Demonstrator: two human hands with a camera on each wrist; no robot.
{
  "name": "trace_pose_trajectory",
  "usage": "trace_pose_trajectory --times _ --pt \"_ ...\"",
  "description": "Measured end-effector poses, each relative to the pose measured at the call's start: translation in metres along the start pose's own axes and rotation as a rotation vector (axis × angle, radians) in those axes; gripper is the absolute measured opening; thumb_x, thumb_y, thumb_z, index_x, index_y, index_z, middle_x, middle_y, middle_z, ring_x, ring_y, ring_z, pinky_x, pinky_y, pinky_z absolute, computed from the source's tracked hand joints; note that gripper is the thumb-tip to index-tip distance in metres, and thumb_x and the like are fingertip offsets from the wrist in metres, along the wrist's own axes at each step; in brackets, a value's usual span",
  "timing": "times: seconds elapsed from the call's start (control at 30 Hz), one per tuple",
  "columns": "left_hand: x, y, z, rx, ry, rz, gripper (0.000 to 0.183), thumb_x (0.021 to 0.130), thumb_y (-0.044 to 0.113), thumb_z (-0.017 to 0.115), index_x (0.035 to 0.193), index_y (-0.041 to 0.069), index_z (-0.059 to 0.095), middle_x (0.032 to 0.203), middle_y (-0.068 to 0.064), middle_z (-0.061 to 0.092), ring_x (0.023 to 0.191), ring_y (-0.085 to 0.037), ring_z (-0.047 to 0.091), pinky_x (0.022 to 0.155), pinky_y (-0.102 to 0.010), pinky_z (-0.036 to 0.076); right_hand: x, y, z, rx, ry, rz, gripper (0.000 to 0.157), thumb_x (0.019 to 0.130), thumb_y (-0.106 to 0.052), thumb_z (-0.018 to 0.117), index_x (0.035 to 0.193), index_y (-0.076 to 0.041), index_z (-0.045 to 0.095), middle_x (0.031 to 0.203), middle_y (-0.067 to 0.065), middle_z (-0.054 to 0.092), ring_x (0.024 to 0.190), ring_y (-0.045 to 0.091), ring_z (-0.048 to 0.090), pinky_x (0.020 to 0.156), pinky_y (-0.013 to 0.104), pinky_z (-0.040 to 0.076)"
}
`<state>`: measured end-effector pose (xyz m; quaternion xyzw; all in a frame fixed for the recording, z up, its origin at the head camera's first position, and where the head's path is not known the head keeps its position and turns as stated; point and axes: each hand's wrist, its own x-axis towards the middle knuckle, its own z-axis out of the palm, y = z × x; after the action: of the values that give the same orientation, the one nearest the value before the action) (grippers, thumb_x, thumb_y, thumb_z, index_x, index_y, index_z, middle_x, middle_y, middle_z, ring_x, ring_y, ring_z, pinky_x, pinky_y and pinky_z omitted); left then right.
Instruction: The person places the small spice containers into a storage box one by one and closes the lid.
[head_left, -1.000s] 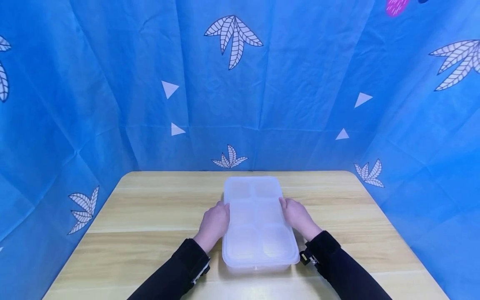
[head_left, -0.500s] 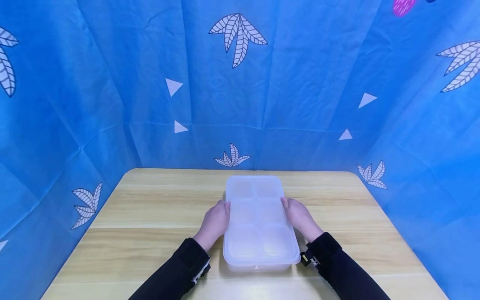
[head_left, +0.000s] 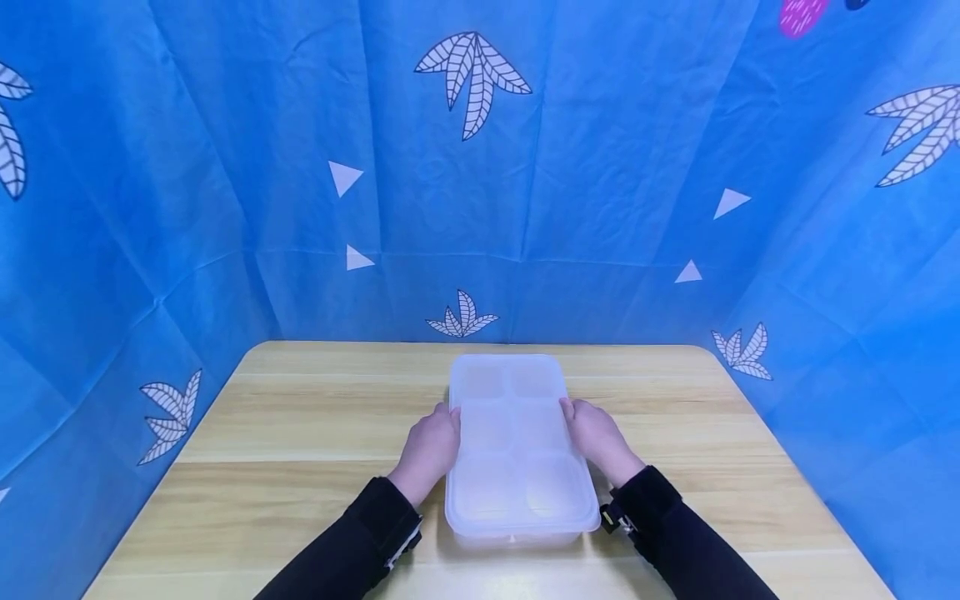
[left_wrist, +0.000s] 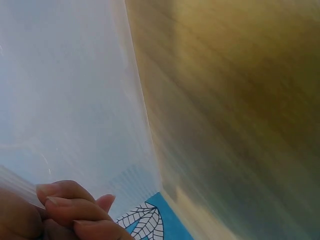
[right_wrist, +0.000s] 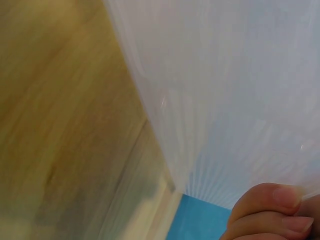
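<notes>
A translucent white plastic storage box (head_left: pixel 517 450) with a lid sits lengthwise on the table, and several rectangular compartments show through its top. My left hand (head_left: pixel 429 450) grips the left rim about halfway along, thumb on the top edge. On the opposite long side, my right hand (head_left: pixel 598 437) holds the rim in the same way. In the left wrist view, curled fingers (left_wrist: pixel 75 202) lie at the rim beside the box's ribbed side wall (left_wrist: pixel 75 110). The right wrist view has curled fingers (right_wrist: pixel 265 210) at the rim too. What the box contains cannot be made out.
The light wood table (head_left: pixel 315 417) has rounded far corners. A blue cloth (head_left: pixel 600 167) printed with white leaves and triangles hangs behind it and along both sides. Dark sleeves with wrist-worn devices reach in from the front edge.
The head view has shifted slightly. Both hands keep their grip on the storage box, which stays in the same place on the table.
</notes>
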<state>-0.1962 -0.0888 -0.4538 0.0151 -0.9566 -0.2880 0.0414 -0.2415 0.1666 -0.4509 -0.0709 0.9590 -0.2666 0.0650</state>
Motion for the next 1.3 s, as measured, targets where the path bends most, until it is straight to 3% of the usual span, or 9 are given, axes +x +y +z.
trace_pose_trajectory --times 0.2,0.47,0.67,0.77,0.87,1.0,1.3 --pt "0.0 0.0 0.0 0.015 -0.003 0.012 0.038 0.109 0.022 0.038 0.107 -0.01 0.056 0.071 -0.014 0.055 0.066 -0.029 0.061 0.061 -0.044 0.054 0.0 -0.002 -0.001 -0.017 0.007 0.001 0.055 0.111 -0.033 0.026 0.121 0.007 0.063 0.096 0.014 0.067 0.089 0.029 0.065 0.084 0.048 0.054" --pt "0.0 -0.002 -0.003 -0.002 -0.044 -0.053 0.042 0.109 0.029 0.037 0.114 -0.008 0.059 0.076 -0.013 0.058 0.067 -0.027 0.059 0.059 -0.042 0.051 0.001 -0.002 0.001 -0.008 0.011 0.029 0.057 0.11 -0.034 0.025 0.131 0.007 0.059 0.116 0.022 0.067 0.105 0.039 0.064 0.092 0.052 0.052" --pt "0.001 -0.003 -0.004 0.027 -0.057 -0.058 0.043 0.108 0.03 0.037 0.108 -0.004 0.063 0.073 -0.01 0.056 0.064 -0.024 0.056 0.055 -0.036 0.048 -0.001 -0.004 -0.002 0.011 -0.002 0.042 0.055 0.11 -0.033 0.027 0.132 0.007 0.058 0.121 0.024 0.065 0.108 0.041 0.063 0.093 0.054 0.052" --pt "0.002 -0.003 -0.006 0.018 -0.058 -0.059 0.041 0.108 0.03 0.038 0.099 0.0 0.064 0.068 -0.007 0.053 0.061 -0.022 0.053 0.051 -0.034 0.044 -0.001 -0.004 -0.005 0.011 -0.001 0.04 0.054 0.11 -0.033 0.028 0.129 0.006 0.061 0.116 0.023 0.067 0.104 0.039 0.065 0.09 0.053 0.053" --pt "0.0 -0.002 -0.009 -0.007 -0.065 -0.059 0.04 0.108 0.03 0.039 0.096 0.002 0.064 0.066 -0.006 0.051 0.058 -0.021 0.052 0.049 -0.032 0.041 0.0 -0.004 -0.007 0.011 -0.004 0.041 0.051 0.11 -0.033 0.029 0.117 0.003 0.065 0.099 0.016 0.068 0.09 0.031 0.065 0.08 0.048 0.053" --pt "-0.003 -0.001 -0.013 -0.028 -0.083 -0.06 0.039 0.108 0.031 0.039 0.101 0.002 0.064 0.066 -0.005 0.051 0.058 -0.02 0.051 0.049 -0.032 0.04 0.002 -0.002 -0.009 0.027 -0.02 0.059 0.044 0.109 -0.034 0.032 0.1 -0.004 0.063 0.078 0.008 0.057 0.073 0.023 0.056 0.068 0.039 0.047" --pt "-0.021 0.001 -0.023 -0.002 -0.058 -0.022 0.037 0.106 0.026 0.041 0.112 -0.001 0.065 0.062 -0.003 0.048 0.053 -0.019 0.048 0.046 -0.031 0.038 0.006 -0.003 -0.018 0.036 -0.018 0.06 0.042 0.106 -0.038 0.041 0.079 -0.008 0.051 0.067 0.005 0.042 0.059 0.021 0.042 0.056 0.032 0.036"
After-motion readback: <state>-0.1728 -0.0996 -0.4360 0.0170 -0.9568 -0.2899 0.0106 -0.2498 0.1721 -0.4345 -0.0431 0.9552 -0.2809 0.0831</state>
